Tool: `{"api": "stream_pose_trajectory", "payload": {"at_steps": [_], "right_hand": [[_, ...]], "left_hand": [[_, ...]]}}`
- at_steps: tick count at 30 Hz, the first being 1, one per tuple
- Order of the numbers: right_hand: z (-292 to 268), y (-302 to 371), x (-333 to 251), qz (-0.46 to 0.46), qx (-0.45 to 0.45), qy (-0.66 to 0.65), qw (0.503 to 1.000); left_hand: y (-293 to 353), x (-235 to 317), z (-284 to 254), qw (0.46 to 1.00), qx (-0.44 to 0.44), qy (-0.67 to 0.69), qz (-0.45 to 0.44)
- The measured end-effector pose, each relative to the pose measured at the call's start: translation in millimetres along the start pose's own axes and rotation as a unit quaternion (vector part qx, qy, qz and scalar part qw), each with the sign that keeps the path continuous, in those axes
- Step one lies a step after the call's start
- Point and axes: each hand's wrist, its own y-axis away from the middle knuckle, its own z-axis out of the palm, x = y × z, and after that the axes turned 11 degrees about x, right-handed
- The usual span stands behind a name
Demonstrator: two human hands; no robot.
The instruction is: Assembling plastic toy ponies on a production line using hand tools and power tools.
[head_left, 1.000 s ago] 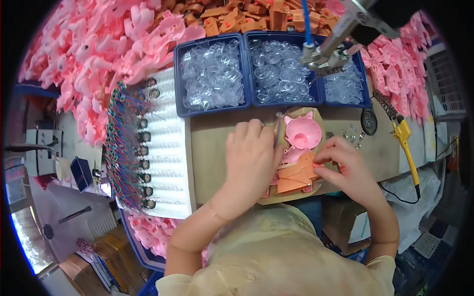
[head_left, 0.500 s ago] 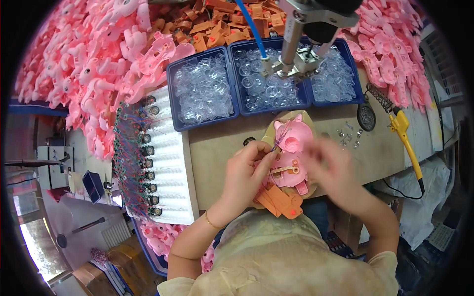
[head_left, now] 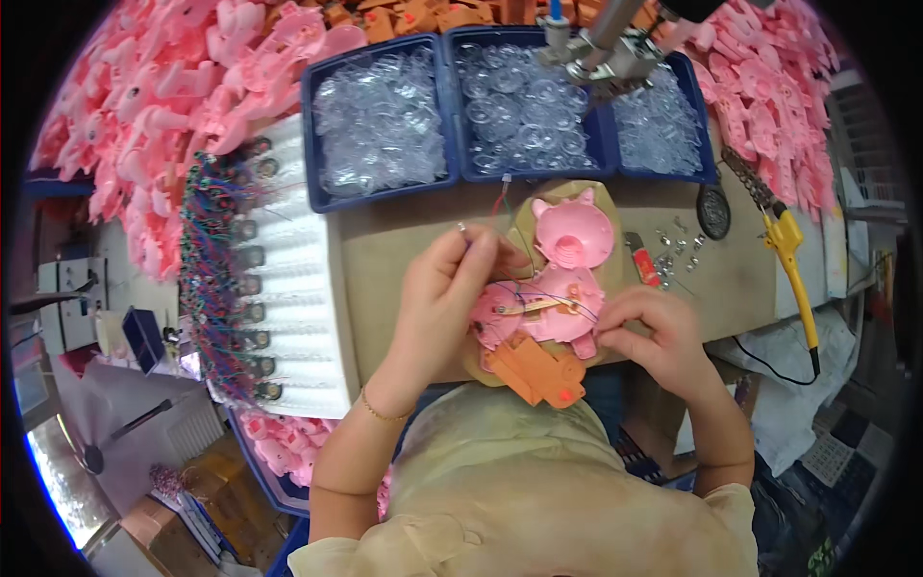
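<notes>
An open pink animal-shaped toy shell point(head_left: 575, 231) lies on a tan holder point(head_left: 524, 216) in front of me. A cream strip and thin dark wires point(head_left: 548, 293) lie across its lower half. My left hand point(head_left: 437, 293) is closed beside the shell's left edge, thumb and finger pinching thin wire with a small shiny tip. At the right edge my right hand point(head_left: 659, 337) pinches the other end of the thin wires. An orange plastic box point(head_left: 534, 370) with a red spot rests at the shell's near side. A small white-tipped part on red wires point(head_left: 502, 195) sticks up behind my left hand.
Blue trays point(head_left: 452, 115) of clear plastic parts stand behind. To the left is a white foam tray point(head_left: 298, 279) with wired round parts. Small metal pieces point(head_left: 676, 252), a red-and-dark object point(head_left: 642, 262) and a yellow soldering iron point(head_left: 790, 255) are at right. Machine tooling point(head_left: 611, 62) hangs overhead.
My hands have moved apart, drawing thin wires across the shell. The right hand, blurred before, is now at the shell's right edge. The whole view has shifted slightly.
</notes>
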Motion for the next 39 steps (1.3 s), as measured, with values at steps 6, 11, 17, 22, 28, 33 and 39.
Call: {"api": "stream_pose_trajectory", "payload": {"at_steps": [6, 11, 17, 22, 28, 33, 39], "right_hand": [[-5, 2, -12, 0.217, 0.01, -0.278, 0.936], [12, 5, -17, 0.183, 0.092, -0.113, 0.972], [49, -25, 4, -0.195, 0.069, 0.27, 0.94], [58, -21, 9, -0.207, 0.05, 0.307, 0.927], [53, -23, -7, -0.228, 0.022, 0.371, 0.9], [42, -34, -3, -0.164, -0.078, 0.324, 0.928], [45, -29, 3, -0.151, -0.028, 0.284, 0.946]], "left_hand": [[-3, 9, 14, 0.861, -0.098, -0.398, 0.302], [-2, 7, 3, 0.842, -0.053, -0.44, 0.308], [-3, -4, 4, 0.833, 0.047, -0.421, 0.356], [-1, -18, 13, 0.82, 0.08, -0.41, 0.393], [-4, -21, 13, 0.847, 0.083, -0.378, 0.366], [-4, -22, 11, 0.846, 0.082, -0.386, 0.358], [-3, -22, 12, 0.844, 0.087, -0.39, 0.357]]}}
